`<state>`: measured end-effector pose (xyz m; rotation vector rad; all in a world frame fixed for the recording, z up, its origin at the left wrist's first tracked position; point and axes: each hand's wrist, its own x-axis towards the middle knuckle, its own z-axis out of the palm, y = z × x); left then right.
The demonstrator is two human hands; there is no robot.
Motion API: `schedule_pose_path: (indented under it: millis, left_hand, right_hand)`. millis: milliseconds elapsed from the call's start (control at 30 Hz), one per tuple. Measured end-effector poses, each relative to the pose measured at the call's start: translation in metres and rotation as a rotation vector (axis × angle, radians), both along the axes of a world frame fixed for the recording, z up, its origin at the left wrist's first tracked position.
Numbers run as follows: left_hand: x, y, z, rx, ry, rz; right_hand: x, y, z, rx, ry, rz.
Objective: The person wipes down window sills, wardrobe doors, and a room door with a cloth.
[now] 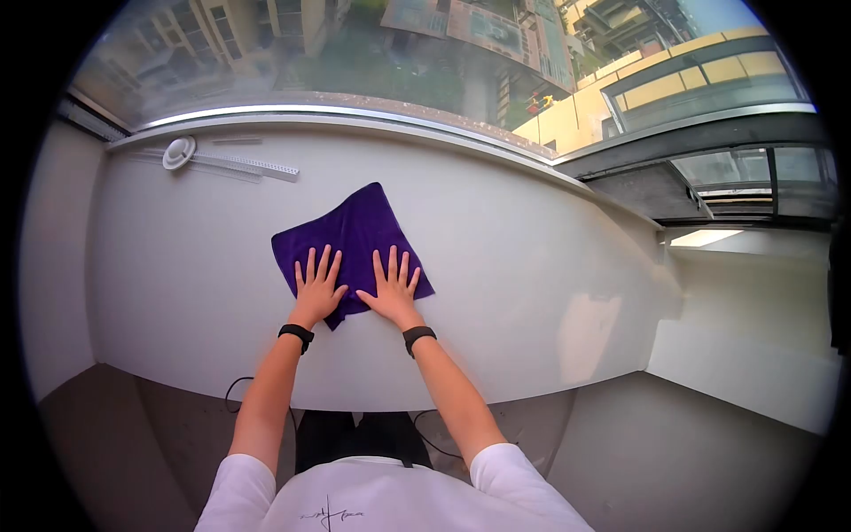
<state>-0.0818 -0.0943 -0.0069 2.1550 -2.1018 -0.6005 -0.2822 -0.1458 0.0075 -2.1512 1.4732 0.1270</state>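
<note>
A dark purple cloth point(355, 226) lies spread on the white sill surface point(496, 310), with one corner pointing away toward the window and a small fold at its near edge. My left hand point(317, 288) rests flat on the cloth's near left part, fingers spread. On the near right part lies my right hand point(391, 285), also flat with its fingers apart. The two thumbs point toward each other without touching. Each wrist wears a black band.
A round white object point(178, 152) and white perforated strips point(253, 166) lie at the back left, by the window frame point(355, 113). At the right, an open window panel point(647, 189) stands above a white ledge point(753, 372). Thin dark cables hang below the front edge.
</note>
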Motion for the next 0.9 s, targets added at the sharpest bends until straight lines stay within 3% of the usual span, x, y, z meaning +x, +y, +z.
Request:
schedule_pose_path:
  millis: [100,200,267,367,567,667,800,900]
  left_hand:
    - [-0.028,0.098,0.004,0.102,0.043,-0.067]
    - [-0.054,0.167,-0.001,0.166,0.054,-0.094]
    - [-0.062,0.157,0.005,0.279,0.068,-0.053]
    - [-0.057,0.107,0.008,0.237,0.066,-0.077]
    - [-0.051,-0.015,0.000,0.056,0.004,-0.007]
    - [-0.052,-0.060,0.009,0.095,0.027,0.092]
    - [-0.055,-0.025,0.010,0.118,0.085,0.060]
    - [-0.051,0.062,0.017,0.118,0.110,0.048]
  right_hand:
    - [-0.052,0.081,0.009,0.132,0.018,0.053]
    - [-0.113,0.099,0.003,0.141,0.025,0.111]
    - [-0.129,0.084,0.001,0.161,0.039,0.179]
    - [-0.125,0.038,0.002,0.194,0.058,0.184]
    - [-0.086,-0.061,0.004,0.146,0.044,-0.017]
    - [-0.075,-0.073,0.002,0.088,0.031,-0.063]
    - [-0.086,-0.025,-0.004,-0.018,0.044,0.038]
    - [-0.089,0.057,-0.002,0.049,0.032,0.181]
